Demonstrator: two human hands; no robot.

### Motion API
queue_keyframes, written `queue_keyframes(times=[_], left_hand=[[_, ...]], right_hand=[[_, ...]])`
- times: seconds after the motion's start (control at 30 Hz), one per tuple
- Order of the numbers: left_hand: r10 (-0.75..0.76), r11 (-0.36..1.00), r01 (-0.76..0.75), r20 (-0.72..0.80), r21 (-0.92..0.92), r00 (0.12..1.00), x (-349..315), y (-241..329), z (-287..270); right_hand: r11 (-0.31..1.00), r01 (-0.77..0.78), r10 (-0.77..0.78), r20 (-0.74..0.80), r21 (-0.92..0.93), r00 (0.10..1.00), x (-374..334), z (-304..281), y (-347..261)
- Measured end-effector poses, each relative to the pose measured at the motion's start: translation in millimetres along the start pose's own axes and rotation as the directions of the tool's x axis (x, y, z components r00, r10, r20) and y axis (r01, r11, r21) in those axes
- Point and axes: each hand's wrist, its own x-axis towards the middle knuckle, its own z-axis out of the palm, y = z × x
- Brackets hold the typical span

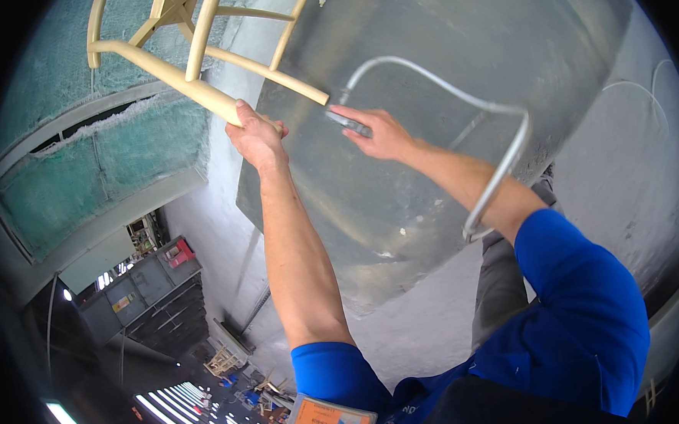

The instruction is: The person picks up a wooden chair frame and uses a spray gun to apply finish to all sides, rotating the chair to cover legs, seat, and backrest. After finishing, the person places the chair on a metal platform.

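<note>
Chair frame (pixel 193 51), pale wood, at the picture's upper left, its gripped rail running long from upper left down to lower right. Left hand (pixel 255 136) clenched around that rail's lower end. Right hand (pixel 378 133) grasps a small grey tool (pixel 348 122), pointing left toward the rail, its hose (pixel 503 111) looping over the forearm.

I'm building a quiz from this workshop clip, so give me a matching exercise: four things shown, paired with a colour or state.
1. left hand
2. right hand
3. hose
4. sleeve

a. blue
b. grey, curved in a loop
c. grips a pale wooden chair leg
d. holds a small grey tool

Pairs: 1-c, 2-d, 3-b, 4-a
</note>
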Motion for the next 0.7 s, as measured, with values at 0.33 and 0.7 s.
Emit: queue_keyframes(times=[0.33,0.7], left_hand=[[-0.02,1.0,0.02,0.002,0.002,1.0,7.7,9.0,10.4],[-0.029,1.0,0.029,0.007,0.008,1.0,19.6,16.7,8.2]], right_hand=[[1.0,0.015,-0.017,-0.287,-0.01,0.958,44.0,-74.0,26.8],[0.99,-0.056,0.123,-0.62,0.126,0.775,18.0,-130.1,24.0]])
